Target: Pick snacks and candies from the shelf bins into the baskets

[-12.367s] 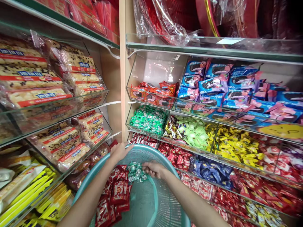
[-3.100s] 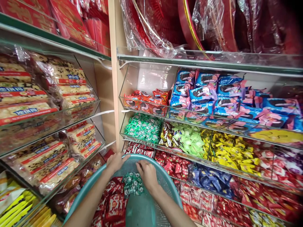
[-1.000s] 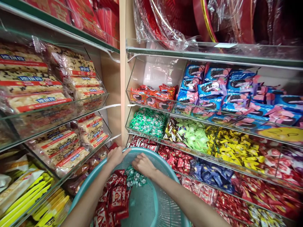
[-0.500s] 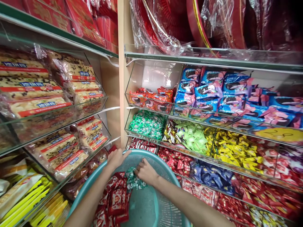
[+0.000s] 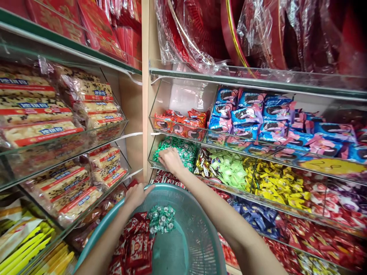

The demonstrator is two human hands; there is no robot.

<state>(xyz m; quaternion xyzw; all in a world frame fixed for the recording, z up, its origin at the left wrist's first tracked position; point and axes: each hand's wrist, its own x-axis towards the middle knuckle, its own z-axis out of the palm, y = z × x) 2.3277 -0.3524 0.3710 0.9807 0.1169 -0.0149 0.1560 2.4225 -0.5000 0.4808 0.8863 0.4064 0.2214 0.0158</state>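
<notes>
A teal plastic basket (image 5: pixel 200 214) is below me, with my left hand (image 5: pixel 136 196) wrapped over its far left rim. Inside it, red-and-white packets (image 5: pixel 137 248) lie on the left, beside a small heap of green-wrapped candies (image 5: pixel 162 219). My right hand (image 5: pixel 171 160) is up at the shelf bin of green candies (image 5: pixel 187 149), over its front edge. The right fingers are curled down towards the candies; their tips are hidden, so whatever is in them does not show.
A clear bin front (image 5: pixel 156 165) borders the green candies. Right of them are lime-green candies (image 5: pixel 229 168), yellow candies (image 5: pixel 281 187) and blue packs (image 5: pixel 246 114) above. Packaged puffed-grain bars (image 5: pixel 54 131) fill the left shelves. A wooden post (image 5: pixel 145 95) divides the units.
My right hand has risen out of the basket to the green candy bin, uncovering the green candies in the basket. My left hand stays on the rim.
</notes>
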